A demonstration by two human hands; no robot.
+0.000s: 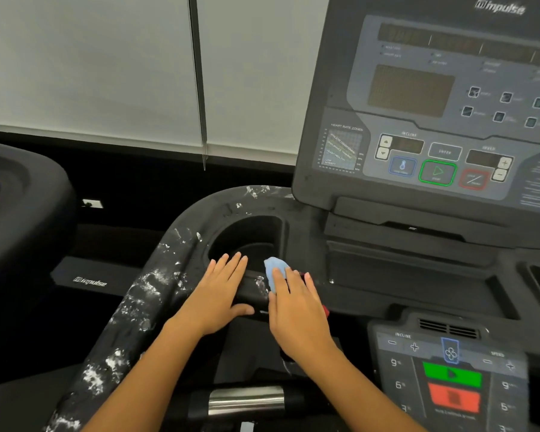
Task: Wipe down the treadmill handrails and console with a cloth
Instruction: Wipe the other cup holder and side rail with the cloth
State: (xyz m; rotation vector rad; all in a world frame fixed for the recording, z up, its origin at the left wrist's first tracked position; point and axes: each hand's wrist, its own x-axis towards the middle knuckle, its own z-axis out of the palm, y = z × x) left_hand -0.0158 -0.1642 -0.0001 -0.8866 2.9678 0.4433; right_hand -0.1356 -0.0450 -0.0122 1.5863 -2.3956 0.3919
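Observation:
A light blue cloth (274, 271) lies on the black console ledge just in front of the cup holder (250, 241). My right hand (296, 304) presses flat on the cloth with straight fingers; most of the cloth is hidden under it. My left hand (219, 293) rests flat and open on the same ledge, just left of the cloth. The black left handrail (138, 304), flecked with white marks, curves from the bottom left up round the cup holder. The upright console panel (424, 113) with its displays and buttons stands at the upper right.
A lower keypad (449, 375) with green and red buttons sits at the bottom right. A metal pulse grip (247, 400) lies below my arms. A neighbouring black machine (19, 213) stands at left. White window blinds (106, 63) hang behind. Something red (325, 309) shows by my right hand.

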